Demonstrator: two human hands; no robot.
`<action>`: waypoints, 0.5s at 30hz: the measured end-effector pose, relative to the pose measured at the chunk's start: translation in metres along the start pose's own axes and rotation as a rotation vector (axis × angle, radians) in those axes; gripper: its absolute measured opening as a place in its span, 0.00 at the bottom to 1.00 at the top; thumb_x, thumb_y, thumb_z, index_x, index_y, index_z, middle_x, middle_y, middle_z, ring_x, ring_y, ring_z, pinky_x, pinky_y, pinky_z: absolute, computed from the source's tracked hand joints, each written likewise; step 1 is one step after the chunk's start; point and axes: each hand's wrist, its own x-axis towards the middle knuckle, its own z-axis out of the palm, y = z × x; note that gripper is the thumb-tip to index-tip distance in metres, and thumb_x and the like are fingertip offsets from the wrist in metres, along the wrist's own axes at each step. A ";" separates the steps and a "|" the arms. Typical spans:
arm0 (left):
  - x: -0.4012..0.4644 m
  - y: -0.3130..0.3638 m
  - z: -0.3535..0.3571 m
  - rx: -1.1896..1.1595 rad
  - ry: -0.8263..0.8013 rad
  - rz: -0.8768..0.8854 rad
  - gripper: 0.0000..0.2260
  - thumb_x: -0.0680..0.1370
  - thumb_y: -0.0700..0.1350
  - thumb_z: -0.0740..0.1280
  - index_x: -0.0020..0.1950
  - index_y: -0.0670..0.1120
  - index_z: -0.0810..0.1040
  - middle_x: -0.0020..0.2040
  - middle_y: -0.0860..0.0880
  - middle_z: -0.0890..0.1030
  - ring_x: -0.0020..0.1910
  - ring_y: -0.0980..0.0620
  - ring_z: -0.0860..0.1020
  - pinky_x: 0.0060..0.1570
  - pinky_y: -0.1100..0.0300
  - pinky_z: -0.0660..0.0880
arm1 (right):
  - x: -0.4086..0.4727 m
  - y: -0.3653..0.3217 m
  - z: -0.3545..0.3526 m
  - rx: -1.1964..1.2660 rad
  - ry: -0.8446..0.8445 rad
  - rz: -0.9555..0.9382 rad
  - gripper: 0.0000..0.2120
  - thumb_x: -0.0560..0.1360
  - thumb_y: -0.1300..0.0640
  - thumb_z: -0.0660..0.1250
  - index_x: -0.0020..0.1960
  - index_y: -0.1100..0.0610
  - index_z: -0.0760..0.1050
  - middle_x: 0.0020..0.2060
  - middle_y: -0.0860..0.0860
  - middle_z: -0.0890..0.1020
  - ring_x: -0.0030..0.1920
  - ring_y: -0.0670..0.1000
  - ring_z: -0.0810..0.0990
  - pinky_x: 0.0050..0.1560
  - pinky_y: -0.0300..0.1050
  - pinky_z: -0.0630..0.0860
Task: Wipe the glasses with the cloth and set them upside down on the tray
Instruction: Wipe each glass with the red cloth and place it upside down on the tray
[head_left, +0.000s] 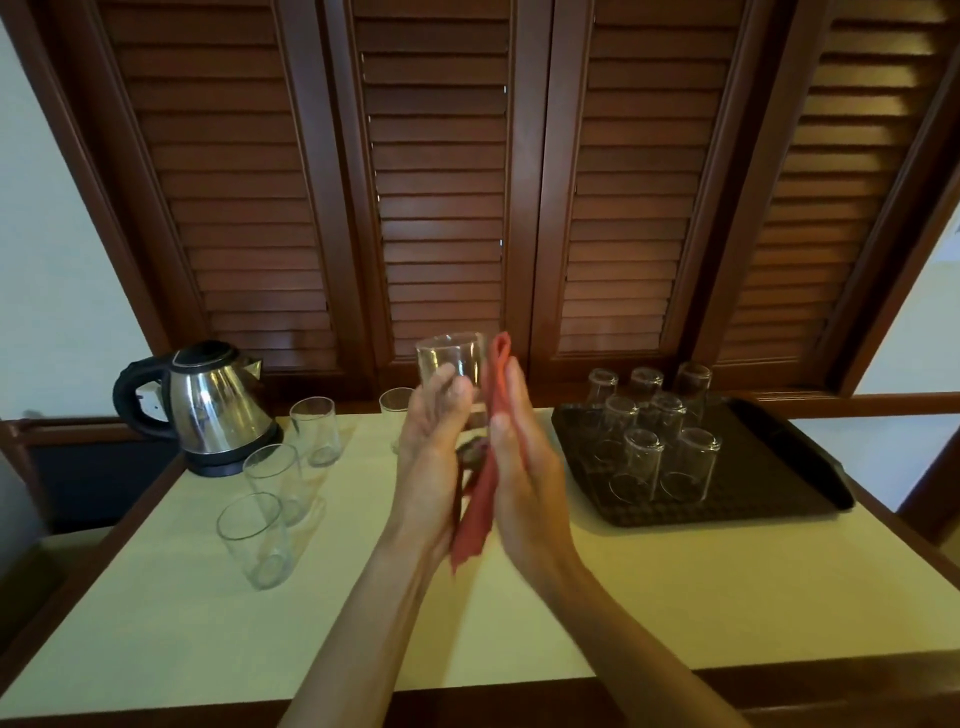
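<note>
My left hand (434, 441) holds a clear glass (451, 358) upright above the table's middle, fingers curled round its lower part. My right hand (524, 457) presses a red cloth (488, 467) flat against the glass's right side, fingers straight. The cloth hangs down between both palms. Several upright glasses stand on the left: one near the front (254, 540), one behind it (275, 480), one by the kettle (316, 430), and one partly hidden behind my left hand (395, 402). On the dark tray (769, 467) at the right, several glasses (644, 457) stand upside down.
A steel electric kettle (208, 405) with a black handle stands at the table's back left. The cream tabletop (519, 623) has a wooden rim. Louvred wooden doors (441, 182) rise behind the table.
</note>
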 end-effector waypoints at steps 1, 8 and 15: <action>-0.006 -0.004 0.002 0.018 -0.022 -0.020 0.22 0.78 0.59 0.68 0.71 0.56 0.77 0.66 0.50 0.83 0.65 0.49 0.82 0.60 0.46 0.81 | 0.009 -0.006 -0.004 0.035 0.046 0.030 0.26 0.84 0.49 0.53 0.81 0.49 0.56 0.76 0.42 0.69 0.74 0.41 0.68 0.75 0.45 0.68; 0.005 0.009 -0.008 0.077 0.022 0.070 0.23 0.81 0.62 0.63 0.73 0.52 0.76 0.64 0.43 0.83 0.65 0.42 0.82 0.64 0.45 0.79 | -0.025 -0.002 0.007 -0.020 -0.049 -0.075 0.26 0.86 0.49 0.50 0.82 0.53 0.52 0.80 0.44 0.62 0.78 0.44 0.62 0.76 0.39 0.63; -0.004 0.004 -0.001 0.180 0.033 -0.015 0.29 0.78 0.73 0.55 0.70 0.58 0.79 0.64 0.48 0.83 0.64 0.49 0.82 0.65 0.41 0.79 | -0.010 -0.006 0.013 -0.175 0.036 -0.104 0.25 0.84 0.46 0.51 0.80 0.48 0.53 0.81 0.40 0.52 0.80 0.41 0.52 0.80 0.41 0.54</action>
